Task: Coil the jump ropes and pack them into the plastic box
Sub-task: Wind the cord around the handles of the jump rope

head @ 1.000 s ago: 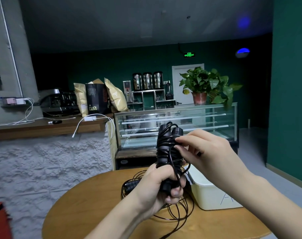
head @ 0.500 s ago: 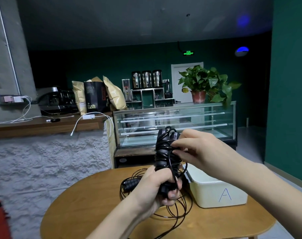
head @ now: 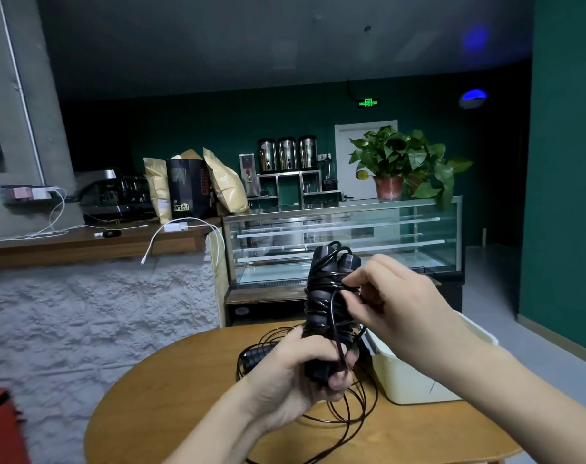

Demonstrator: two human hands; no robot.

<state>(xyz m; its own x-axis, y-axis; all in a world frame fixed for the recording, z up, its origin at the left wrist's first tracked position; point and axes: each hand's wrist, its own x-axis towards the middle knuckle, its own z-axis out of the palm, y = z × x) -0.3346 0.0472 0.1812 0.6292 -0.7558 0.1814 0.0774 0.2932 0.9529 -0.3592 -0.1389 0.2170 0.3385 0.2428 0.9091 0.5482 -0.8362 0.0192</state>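
The black jump rope (head: 326, 296) was held upright above the round wooden table (head: 171, 400), its two handles side by side and the thin cord wound many times around them. The left hand (head: 295, 380) gripped the lower ends of the handles, with the fingers curled fully around them. The right hand (head: 392, 306) was at the upper part of the bundle; its thumb and forefinger were together, pinching the cord just beside the windings. Some cord was not wound and hung down from the bundle in loose loops (head: 348, 410) onto the table. A second jump rope handle (head: 256, 356) lay on the table behind the left hand, and more cord circled near it.

The white plastic box (head: 415, 386) stood on the table at the right, partly hidden by the right forearm. What was inside it could not be seen.

Behind the table were a glass display case (head: 345, 242) and a rough white counter wall (head: 100, 306) with a wooden counter top. A potted plant (head: 402, 162) stood on the case. Paper bags (head: 224, 182), a coffee machine (head: 114, 192) and white charging cables (head: 184, 236) were on the counter. The walls were dark green, with a lit exit sign (head: 368, 103) above a white door.
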